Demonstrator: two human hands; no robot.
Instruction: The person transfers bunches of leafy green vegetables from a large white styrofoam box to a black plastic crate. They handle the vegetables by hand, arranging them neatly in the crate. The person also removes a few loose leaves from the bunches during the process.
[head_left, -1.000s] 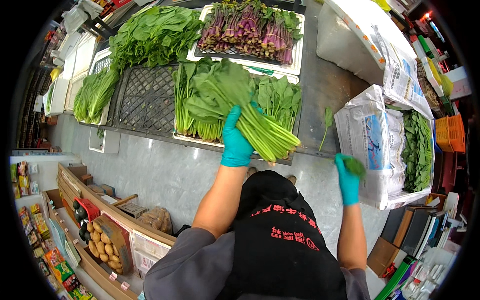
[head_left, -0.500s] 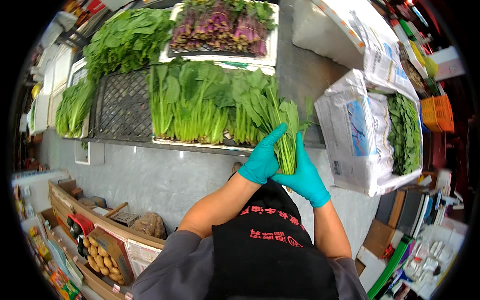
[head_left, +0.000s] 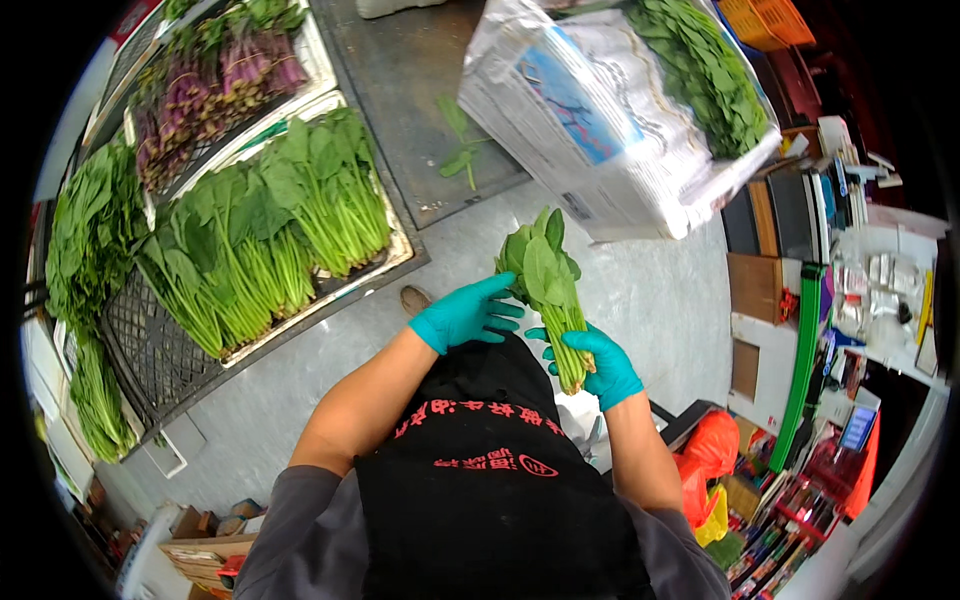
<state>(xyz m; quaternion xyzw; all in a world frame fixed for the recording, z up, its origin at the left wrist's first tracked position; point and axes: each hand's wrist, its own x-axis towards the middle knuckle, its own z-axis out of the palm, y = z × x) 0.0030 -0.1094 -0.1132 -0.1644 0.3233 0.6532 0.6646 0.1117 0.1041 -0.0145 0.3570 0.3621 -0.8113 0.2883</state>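
Observation:
My right hand [head_left: 608, 366], in a teal glove, is closed round the lower stems of a bunch of leafy greens [head_left: 546, 275]. The bunch is held in front of my black apron, leaves pointing away from me and cut stem ends toward me. Just left of the leaves, my left hand [head_left: 462, 316], gloved alike, has its fingers spread and holds nothing; its index finger reaches the leaf edge, and I cannot tell whether they touch. Similar long-stemmed greens [head_left: 255, 240] lie in rows in a white tray [head_left: 402, 246] at the left.
Purple-stemmed bunches [head_left: 215, 85] lie in a tray farther back. Beside them is a dark tabletop [head_left: 400, 75] with a few loose leaves [head_left: 458, 150]. A white-wrapped box [head_left: 590, 130] with more greens stands at the far right. Grey floor [head_left: 340, 370] lies between.
My view has swung right, toward the white-wrapped box. My left hand has let go of the greens and spread its fingers; the bunch now rests in my right hand alone.

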